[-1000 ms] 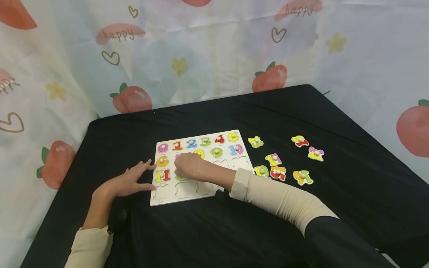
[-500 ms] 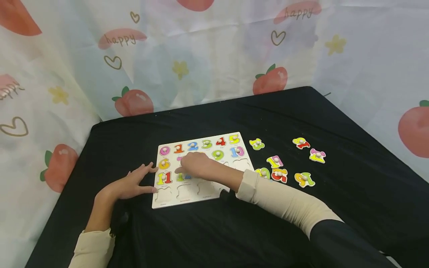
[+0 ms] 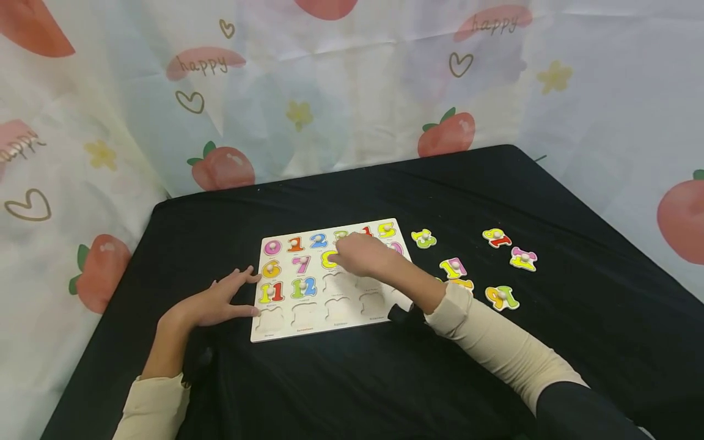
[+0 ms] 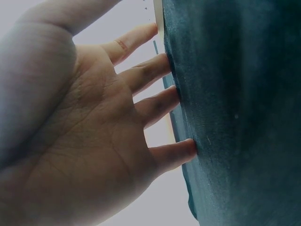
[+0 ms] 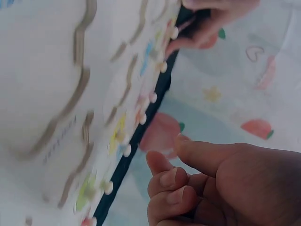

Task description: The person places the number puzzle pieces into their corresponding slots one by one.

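A wooden number puzzle board (image 3: 321,309) lies on the black cloth in the head view, with knobbed number pieces in its upper rows and bare recesses below. My left hand (image 3: 217,300) touches the board's left edge with spread, straight fingers; in the left wrist view the left hand (image 4: 99,117) shows its fingertips along that edge. Above the board, around the 8 piece (image 3: 328,260), hovers my right hand (image 3: 365,255). The right wrist view shows the right hand (image 5: 202,183) with loosely bent fingers, thumb apart from the index finger, nothing between them. The 12 piece (image 3: 304,287) sits in its recess.
Right of the board lie several loose pieces: a yellow-green piece (image 3: 424,238), a yellow-red piece (image 3: 497,238), a pink-yellow piece (image 3: 523,258), a yellow-purple piece (image 3: 453,267) and an orange-green piece (image 3: 502,297). The right forearm partly covers another. A printed curtain (image 3: 352,79) hangs behind.
My right hand has moved right and slightly away from the 7 and 12 pieces, which now show fully. The left hand stays at the board's edge.
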`<state>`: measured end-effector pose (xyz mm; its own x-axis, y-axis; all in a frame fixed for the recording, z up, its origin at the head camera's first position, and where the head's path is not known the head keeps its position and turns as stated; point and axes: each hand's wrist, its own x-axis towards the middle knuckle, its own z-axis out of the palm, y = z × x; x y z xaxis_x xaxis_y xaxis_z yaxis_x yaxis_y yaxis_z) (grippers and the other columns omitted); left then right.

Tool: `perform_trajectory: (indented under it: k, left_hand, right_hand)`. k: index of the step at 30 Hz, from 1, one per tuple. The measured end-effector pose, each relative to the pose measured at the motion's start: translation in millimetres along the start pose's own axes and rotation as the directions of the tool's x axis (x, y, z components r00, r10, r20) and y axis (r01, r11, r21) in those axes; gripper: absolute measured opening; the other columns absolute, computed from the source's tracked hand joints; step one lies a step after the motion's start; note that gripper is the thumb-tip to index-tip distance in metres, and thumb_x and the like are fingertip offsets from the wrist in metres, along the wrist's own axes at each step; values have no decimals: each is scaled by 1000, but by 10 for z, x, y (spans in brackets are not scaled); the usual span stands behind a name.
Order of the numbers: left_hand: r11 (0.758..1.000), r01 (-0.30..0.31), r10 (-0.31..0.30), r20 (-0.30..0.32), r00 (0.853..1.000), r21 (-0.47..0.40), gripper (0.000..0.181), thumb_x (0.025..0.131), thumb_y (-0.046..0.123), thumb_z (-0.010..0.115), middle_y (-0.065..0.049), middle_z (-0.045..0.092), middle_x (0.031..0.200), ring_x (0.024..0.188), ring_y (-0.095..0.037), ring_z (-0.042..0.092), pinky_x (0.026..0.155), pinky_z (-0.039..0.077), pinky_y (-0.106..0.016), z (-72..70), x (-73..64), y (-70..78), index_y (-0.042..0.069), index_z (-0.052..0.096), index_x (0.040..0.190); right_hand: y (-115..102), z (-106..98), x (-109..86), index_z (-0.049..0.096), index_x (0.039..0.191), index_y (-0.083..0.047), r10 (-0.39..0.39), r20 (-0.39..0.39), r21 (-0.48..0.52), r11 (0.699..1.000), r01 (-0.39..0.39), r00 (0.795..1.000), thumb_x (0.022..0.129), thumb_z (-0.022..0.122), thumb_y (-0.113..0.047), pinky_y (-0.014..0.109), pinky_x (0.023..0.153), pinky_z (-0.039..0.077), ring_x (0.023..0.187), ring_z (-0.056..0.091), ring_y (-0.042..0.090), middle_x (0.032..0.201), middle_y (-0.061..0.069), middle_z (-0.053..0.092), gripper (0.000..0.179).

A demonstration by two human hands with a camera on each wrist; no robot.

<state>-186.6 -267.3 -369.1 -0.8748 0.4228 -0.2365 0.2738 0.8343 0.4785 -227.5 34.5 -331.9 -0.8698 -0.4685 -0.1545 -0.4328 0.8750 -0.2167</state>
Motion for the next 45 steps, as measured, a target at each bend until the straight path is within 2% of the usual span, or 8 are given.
perform_trajectory:
  k: [10,17,19,21,26,31,37,45]
  left_hand:
    - [1000,-2,2,4,1000,3,86,80,49,68,-25,16,152,138,-44,4,102,3,-69,-11,-1,21,5,33,145]
    - [1000,5,-5,4,1000,-14,86,80,49,68,-25,17,151,138,-44,4,102,3,-69,40,-25,-4,5,33,145]
    - [1000,15,-15,5,1000,-17,86,80,49,68,-26,17,151,138,-44,4,101,3,-69,54,-52,-29,5,33,145]
    - [1000,19,-19,0,1000,-23,85,81,48,68,-27,17,151,138,-45,4,101,2,-70,44,-84,-50,4,34,145]
    - [999,27,-27,-5,1000,-30,84,82,48,68,-28,16,150,138,-46,3,100,1,-71,17,-137,-70,4,34,145]
    - [999,41,-41,-1,999,-36,85,82,48,68,-27,16,151,138,-45,3,100,1,-71,32,-145,-59,4,33,145]
    - [999,30,-30,-9,1000,-23,83,81,48,69,-26,18,151,138,-45,4,101,2,-70,34,-60,-25,5,35,144]
    - [999,34,-34,31,999,3,84,80,51,68,-22,16,153,138,-45,4,102,3,-69,72,25,1,8,34,144]
  right_hand:
    - [558,-164,-101,67,97,-1,84,6,109,990,-84,996,96,55,-27,28,59,40,61,49,16,73,5,57,29]
    - [1239,-533,-369,47,57,-8,145,-100,203,972,-123,984,86,44,1,28,49,25,50,24,13,55,-2,31,30]
    - [1413,-564,-403,39,52,-11,167,-80,210,966,-147,983,81,42,4,28,49,21,50,19,13,53,-2,25,33]
    - [1507,-565,-409,48,56,-9,185,-38,216,961,-173,982,84,46,2,29,49,26,50,27,14,55,-1,33,30]
    - [1501,-487,-298,66,86,2,201,94,209,954,-217,975,88,60,-10,31,57,40,63,48,19,71,7,54,13]
    - [1486,-367,-155,63,87,1,224,196,166,952,-258,955,87,65,-19,28,56,42,62,50,17,68,5,55,19]
    - [1529,-242,-111,61,75,0,271,165,101,952,-290,948,90,60,-21,28,54,40,58,50,18,65,8,55,26]
    - [1612,-153,-236,56,79,1,280,160,149,941,-304,946,86,59,-10,26,50,39,57,50,18,64,7,53,13]
